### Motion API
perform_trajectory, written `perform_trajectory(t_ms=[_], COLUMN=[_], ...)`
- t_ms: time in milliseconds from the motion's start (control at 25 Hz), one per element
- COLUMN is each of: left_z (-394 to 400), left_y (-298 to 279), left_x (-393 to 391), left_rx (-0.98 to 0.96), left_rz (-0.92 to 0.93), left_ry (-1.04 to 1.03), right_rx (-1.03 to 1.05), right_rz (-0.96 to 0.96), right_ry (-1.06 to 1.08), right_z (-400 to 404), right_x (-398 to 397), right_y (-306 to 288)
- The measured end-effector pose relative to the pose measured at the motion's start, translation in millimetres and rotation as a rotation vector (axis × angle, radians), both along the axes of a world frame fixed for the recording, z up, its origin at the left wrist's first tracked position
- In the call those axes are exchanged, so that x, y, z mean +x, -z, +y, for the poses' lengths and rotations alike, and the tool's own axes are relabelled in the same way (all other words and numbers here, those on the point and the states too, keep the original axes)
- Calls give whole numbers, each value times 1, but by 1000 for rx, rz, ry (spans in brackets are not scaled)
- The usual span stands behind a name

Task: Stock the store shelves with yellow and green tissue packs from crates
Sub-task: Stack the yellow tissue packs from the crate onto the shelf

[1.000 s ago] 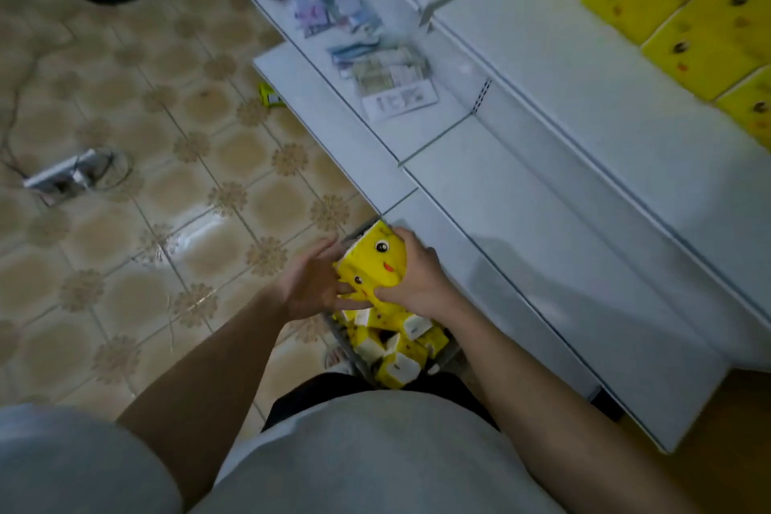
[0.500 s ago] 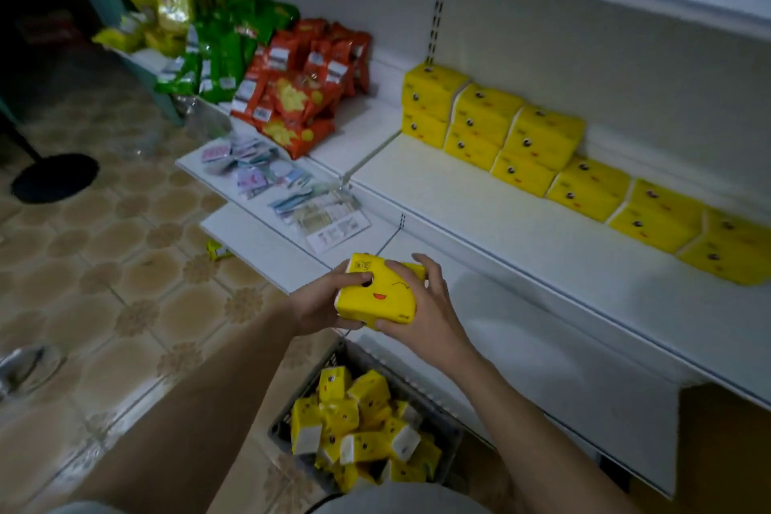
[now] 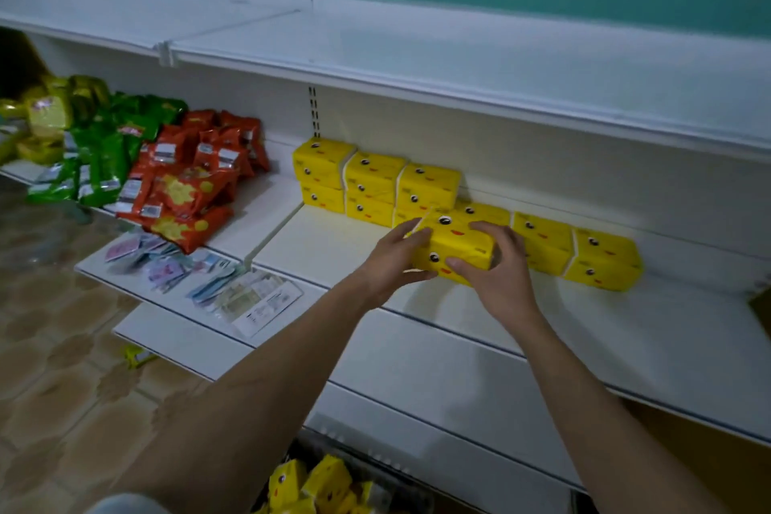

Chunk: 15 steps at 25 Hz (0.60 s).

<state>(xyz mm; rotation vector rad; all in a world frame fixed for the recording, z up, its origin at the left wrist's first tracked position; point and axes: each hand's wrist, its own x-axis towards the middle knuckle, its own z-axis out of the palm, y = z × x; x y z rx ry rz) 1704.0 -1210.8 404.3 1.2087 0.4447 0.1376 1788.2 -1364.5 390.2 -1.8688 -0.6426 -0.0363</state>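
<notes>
- Pack [image 3: 457,252] was held over the mid shelf [image 3: 333,246], at approx 3 o'clock of frame centre, in front of the row [image 3: 377,184] along the back wall.
- L hand [image 3: 394,259] gripped its left end w/ curled fingers; R hand [image 3: 496,267] clamped the right end, thumb on the front face, fingers over the top. Both were pressed onto the pack, not spread.
- Couldn't tell if the pack sat on another one or hung clear of it.
- Risk: row was two-high at 10 o'clock of the pack, one-high at 3 o'clock. Set down skewed, the pack would prob. tip fwd off the lower one.
- Risk: a hard push back could shove neighbours out of line; soft wrap would squash under a tight grip.
- Risk: R wrist was close to the single packs at 3 o'clock; pulling out wide could drag one off.
- Crate [image 3: 333,484] at 6 o'clock held more, so plenty was left to do.
</notes>
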Motion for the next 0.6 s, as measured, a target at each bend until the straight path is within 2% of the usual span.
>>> perform_trajectory(t_ms=[160, 320, 480, 600], left_z=[-36, -42, -39, -39], left_y=[12, 19, 18, 15], left_x=[60, 99, 125, 136], left_rx=[241, 399, 312, 266], left_rz=[27, 128, 105, 95], left_ry=[-161, -140, -127, -143], right_rx=[-35, -86, -122, -225], right_rz=[-7, -29, -12, -45], right_ry=[68, 64, 19, 37], right_z=[-17, -14, 0, 11], right_x=[67, 120, 155, 173], right_y=[-11, -2, 13, 24])
